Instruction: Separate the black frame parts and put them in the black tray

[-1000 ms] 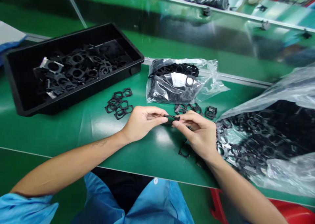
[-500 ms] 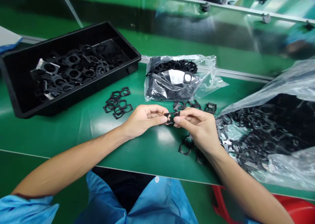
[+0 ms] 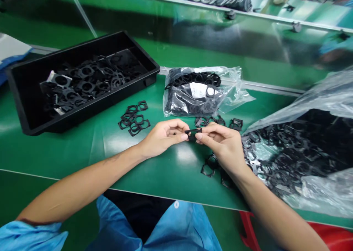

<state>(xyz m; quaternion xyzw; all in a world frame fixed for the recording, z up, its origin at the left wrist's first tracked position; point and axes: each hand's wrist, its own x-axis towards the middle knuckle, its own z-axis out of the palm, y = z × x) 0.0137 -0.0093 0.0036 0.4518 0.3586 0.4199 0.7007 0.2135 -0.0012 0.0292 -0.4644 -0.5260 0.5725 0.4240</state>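
Observation:
My left hand (image 3: 162,137) and my right hand (image 3: 224,145) meet over the green table (image 3: 82,148), both pinching one small black plastic frame part (image 3: 192,133) between thumb and fingers. The part is held edge-on, so its shape is hard to read. Just left of my hands lies a small pile of black square frames (image 3: 134,117). More loose black parts (image 3: 211,165) lie under and behind my right hand.
A black tray (image 3: 24,115) holding several black frames sits at the left. A sealed clear bag of parts (image 3: 198,91) lies behind my hands. A large open plastic bag (image 3: 303,148) full of black parts fills the right side. A metal rail (image 3: 264,86) runs across behind.
My hands have stayed together on the same part, with only small finger shifts turning it. The view has shifted slightly.

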